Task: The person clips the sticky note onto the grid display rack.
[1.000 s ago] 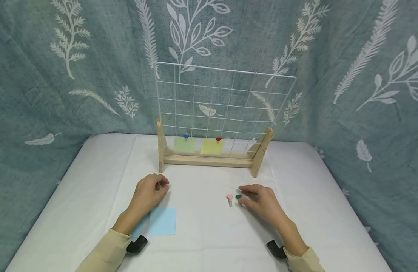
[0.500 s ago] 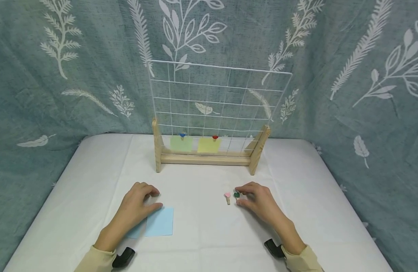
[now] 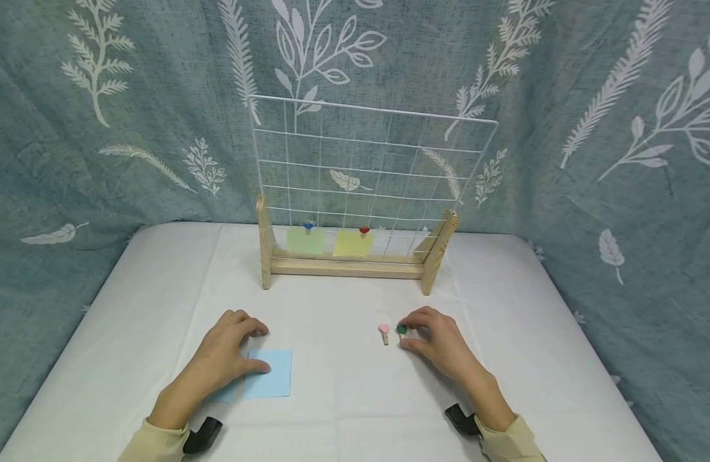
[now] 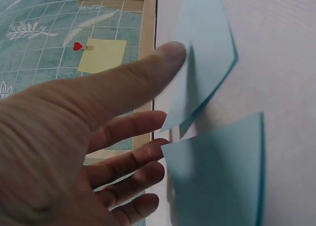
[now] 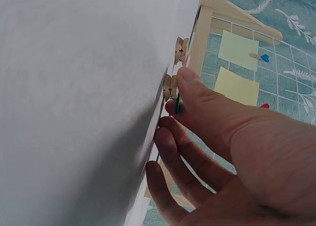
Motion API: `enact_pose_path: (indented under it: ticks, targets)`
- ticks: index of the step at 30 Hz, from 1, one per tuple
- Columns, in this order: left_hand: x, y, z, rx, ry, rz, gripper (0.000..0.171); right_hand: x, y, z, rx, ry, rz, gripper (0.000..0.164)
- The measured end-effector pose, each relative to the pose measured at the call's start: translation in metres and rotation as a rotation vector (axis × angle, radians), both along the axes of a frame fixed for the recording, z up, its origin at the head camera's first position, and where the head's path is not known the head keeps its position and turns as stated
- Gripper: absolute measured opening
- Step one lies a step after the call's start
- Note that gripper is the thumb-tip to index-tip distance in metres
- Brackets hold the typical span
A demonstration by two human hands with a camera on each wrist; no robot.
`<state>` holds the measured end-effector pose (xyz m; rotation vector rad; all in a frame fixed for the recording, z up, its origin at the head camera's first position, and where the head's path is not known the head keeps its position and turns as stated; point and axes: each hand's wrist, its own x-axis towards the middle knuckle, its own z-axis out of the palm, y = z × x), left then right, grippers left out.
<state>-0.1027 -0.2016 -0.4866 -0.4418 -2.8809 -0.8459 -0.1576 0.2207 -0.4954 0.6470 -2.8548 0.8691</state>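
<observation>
White wire forms the rack (image 3: 372, 109) behind both hands, its wooden stand (image 3: 346, 267) below two clipped notes (image 3: 353, 245). The left hand (image 3: 222, 356) bends over blue paper (image 3: 276, 374), thumb and fingers apart. The right hand's (image 3: 435, 337) thumb and forefinger flank the green clip (image 3: 401, 329), near the pink clip (image 3: 384, 333); whether they pinch, I cannot tell. The left wrist view bares another blue sheet (image 4: 217, 171), mostly hidden from the head.

left hand (image 3: 224, 351) is in front of the wire rack (image 3: 346, 267), just out past its left leg, thumb straight out, fingers loosely bent. right hand (image 3: 438, 335) is in front of its right leg, thumb and forefinger curved in
</observation>
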Motion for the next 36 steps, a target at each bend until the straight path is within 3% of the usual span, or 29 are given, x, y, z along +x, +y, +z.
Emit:
enact_pose_path:
  ticks: [7, 16, 26, 36]
  targets:
    - [0.0, 0.0, 0.001, -0.014, 0.023, -0.041, 0.052, 0.001, 0.0, 0.0, -0.025, 0.004, 0.003, 0.034]
    - [0.002, 0.001, 0.008, -0.09, -0.01, -0.021, 0.063, -0.002, 0.0, 0.005, -0.038, 0.004, 0.019, 0.034]
    - [0.002, 0.002, 0.01, -0.069, -0.056, -0.039, 0.051, -0.002, 0.0, 0.003, -0.032, 0.008, -0.002, 0.035]
    - [0.005, 0.005, 0.011, -0.019, -0.114, -0.003, 0.044, -0.001, 0.0, 0.001, -0.04, -0.028, -0.013, 0.034]
